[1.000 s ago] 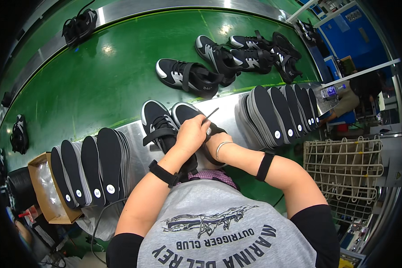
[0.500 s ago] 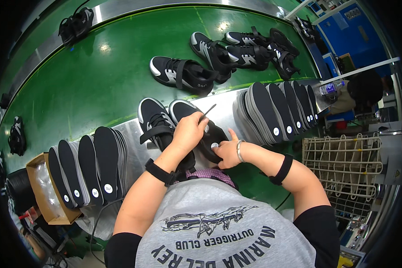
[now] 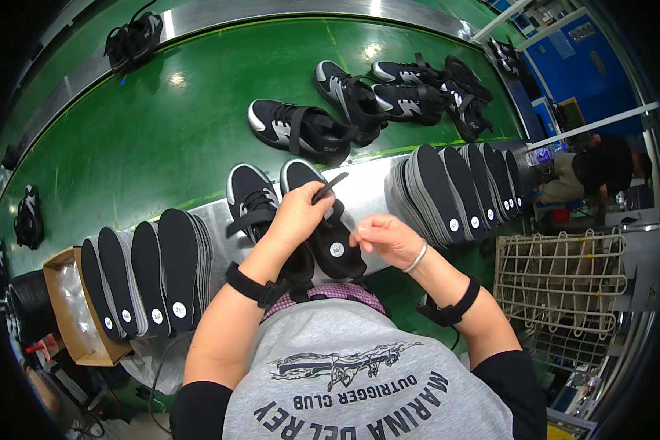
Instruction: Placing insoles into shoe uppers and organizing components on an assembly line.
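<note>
Two black sneakers with silver toes lie before me, toes pointing away. My left hand (image 3: 300,213) is closed over the right sneaker (image 3: 297,170), pinching its black strap (image 3: 334,186), whose free end sticks out past the fingers. A black insole (image 3: 344,260) with a round white sticker shows at that sneaker's heel. Just right of the heel, my right hand (image 3: 390,240) hovers with its fingers curled in and nothing visible in them. The left sneaker (image 3: 250,192) stands beside its mate, partly behind my left forearm, its strap (image 3: 250,220) spread to the left.
Stacked insoles (image 3: 179,268) stand at left and more insole stacks (image 3: 434,194) at right along the metal edge (image 3: 370,172). Several sneakers (image 3: 297,132) lie on the green table (image 3: 190,139). A cardboard box (image 3: 110,352) is at far left, a wire rack (image 3: 557,271) at right.
My right hand has lifted off the sneaker's heel and moved slightly right, its fingers curling. The insole's sticker is now uncovered. My left hand still holds the strap, slightly further left.
</note>
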Demonstrator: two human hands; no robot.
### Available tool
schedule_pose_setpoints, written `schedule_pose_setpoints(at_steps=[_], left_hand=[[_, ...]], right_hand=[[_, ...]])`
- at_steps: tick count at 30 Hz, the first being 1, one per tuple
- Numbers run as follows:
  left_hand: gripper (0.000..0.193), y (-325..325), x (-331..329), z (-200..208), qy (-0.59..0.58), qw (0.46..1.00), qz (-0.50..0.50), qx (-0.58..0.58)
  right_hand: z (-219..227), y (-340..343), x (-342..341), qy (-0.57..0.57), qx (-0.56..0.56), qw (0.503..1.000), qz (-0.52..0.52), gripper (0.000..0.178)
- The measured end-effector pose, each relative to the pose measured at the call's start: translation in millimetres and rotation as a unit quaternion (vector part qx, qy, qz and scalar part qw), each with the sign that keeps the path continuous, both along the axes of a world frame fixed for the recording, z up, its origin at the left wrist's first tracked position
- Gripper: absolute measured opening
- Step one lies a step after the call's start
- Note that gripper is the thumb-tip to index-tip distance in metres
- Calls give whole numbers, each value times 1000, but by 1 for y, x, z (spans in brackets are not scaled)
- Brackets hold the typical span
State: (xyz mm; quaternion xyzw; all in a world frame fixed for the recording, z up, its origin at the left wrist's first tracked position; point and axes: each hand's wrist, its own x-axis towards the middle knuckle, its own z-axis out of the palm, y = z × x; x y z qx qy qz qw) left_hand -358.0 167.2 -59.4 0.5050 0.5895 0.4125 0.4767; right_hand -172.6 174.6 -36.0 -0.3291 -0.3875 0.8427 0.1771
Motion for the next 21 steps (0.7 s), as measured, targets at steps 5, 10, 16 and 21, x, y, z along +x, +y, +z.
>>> schedule_pose_setpoints(at_steps=[5, 10, 16, 21], left_hand=[[41, -25, -5, 50, 107, 981, 9, 164], [9, -72, -40, 64, 1, 996, -84, 11], [24, -146, -213, 91, 327, 846, 418, 41], [36, -204, -275, 83, 746, 492, 448, 22]], right_hand=[[19, -13, -9, -156, 182, 969, -59, 12], [27, -22, -23, -174, 224, 959, 12, 10], [-30, 3, 26, -276, 279, 920, -12, 46], [-34, -6, -11, -245, 221, 937, 114, 64]])
